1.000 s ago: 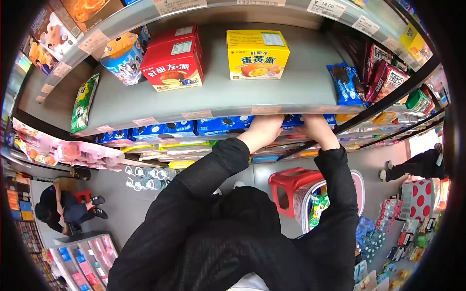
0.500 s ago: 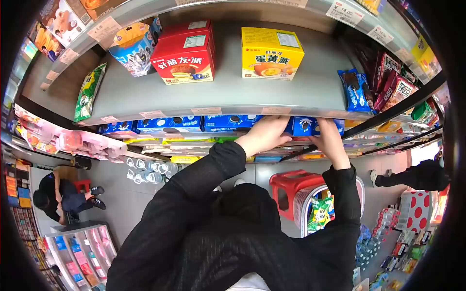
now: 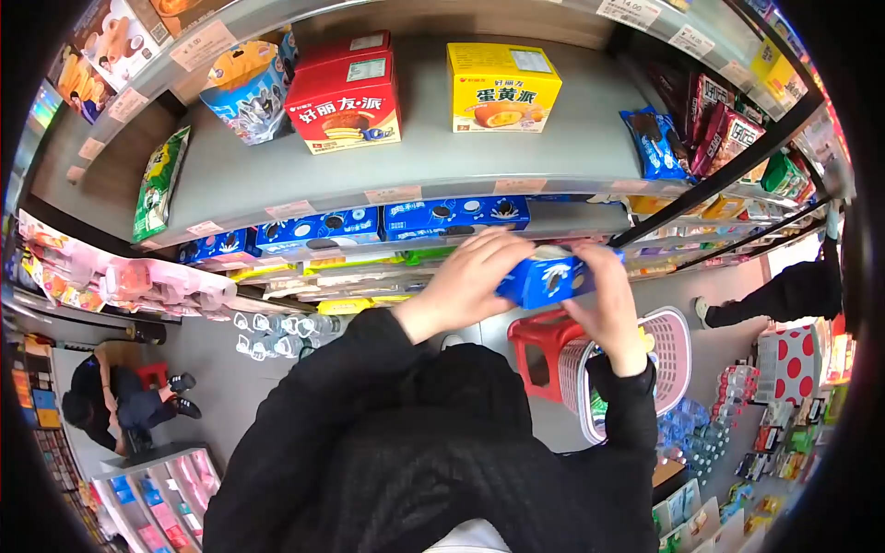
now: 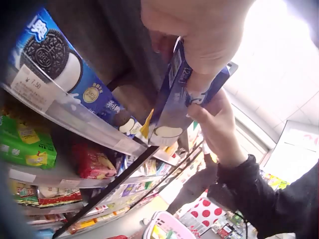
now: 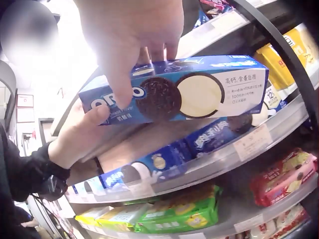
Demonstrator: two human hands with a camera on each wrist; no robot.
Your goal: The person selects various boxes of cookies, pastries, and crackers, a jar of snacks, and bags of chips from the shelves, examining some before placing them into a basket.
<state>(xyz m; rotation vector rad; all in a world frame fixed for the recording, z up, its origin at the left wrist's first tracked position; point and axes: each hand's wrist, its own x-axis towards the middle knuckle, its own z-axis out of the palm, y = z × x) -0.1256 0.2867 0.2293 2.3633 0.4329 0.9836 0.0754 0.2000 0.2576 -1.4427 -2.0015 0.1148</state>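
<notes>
A blue Oreo cookie box (image 3: 544, 281) is held between both hands, out in front of the shelf. My left hand (image 3: 468, 284) grips one end, its thumb on the printed front in the right wrist view. At the other end my right hand (image 3: 604, 300) curls over the top, fingers behind and thumb (image 5: 117, 84) across the front. The printed cookies and white lettering on the box (image 5: 199, 97) face the right wrist camera. More blue Oreo boxes (image 3: 452, 217) stand in a row on the shelf just behind the hands.
The shelf above carries a red pie box (image 3: 346, 106), a yellow pie box (image 3: 505, 88) and snack bags at both ends. Below the right arm stand a pink-and-white basket (image 3: 678, 355) and a red stool (image 3: 535, 346). One person sits at left; another stands at right.
Both hands have drawn the Oreo box out from under the upper shelf and back toward the body. The box now shows in front of the shelf edge, tilted.
</notes>
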